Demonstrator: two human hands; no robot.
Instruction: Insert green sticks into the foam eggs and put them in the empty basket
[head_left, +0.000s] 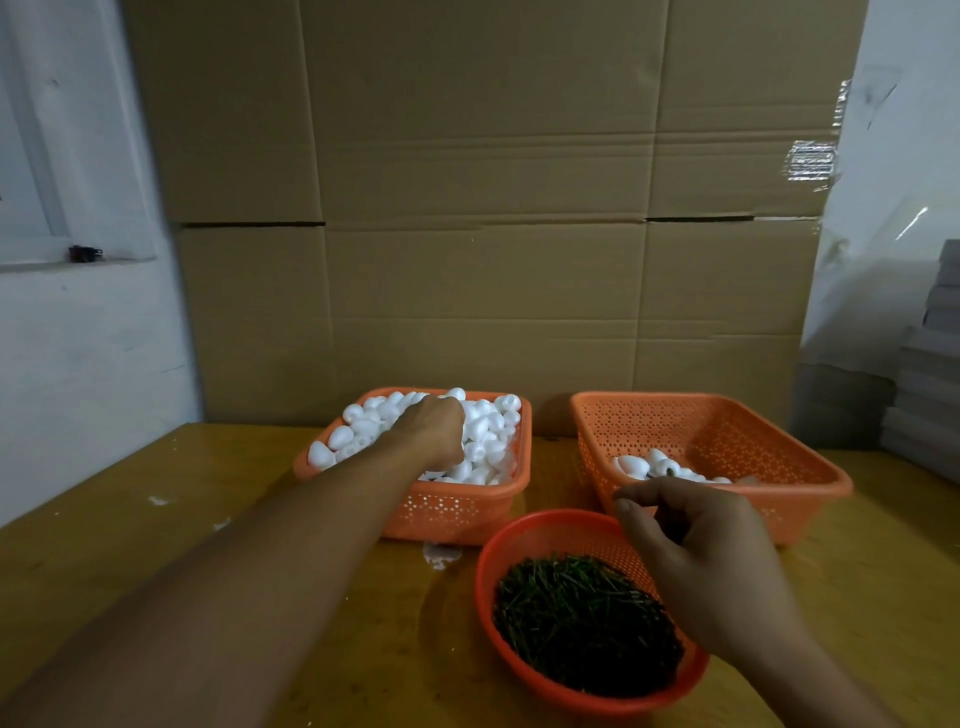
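An orange basket (457, 512) at centre left is heaped with white foam eggs (363, 421). My left hand (436, 431) reaches into that heap, its fingers curled down around an egg among the others. A round red basket (519, 530) in front holds a pile of green sticks (582, 618). My right hand (701, 556) hovers over its far rim with fingers loosely curled, and I see nothing held in it. Behind it, a second orange basket (727, 415) holds a few eggs with sticks (660, 467) at its near side.
All three baskets stand on a wooden table (156, 499). Large cardboard boxes (493, 208) form a wall right behind them. White foam crumbs (441, 556) lie between the baskets. A grey stack (930, 389) rises at the right edge.
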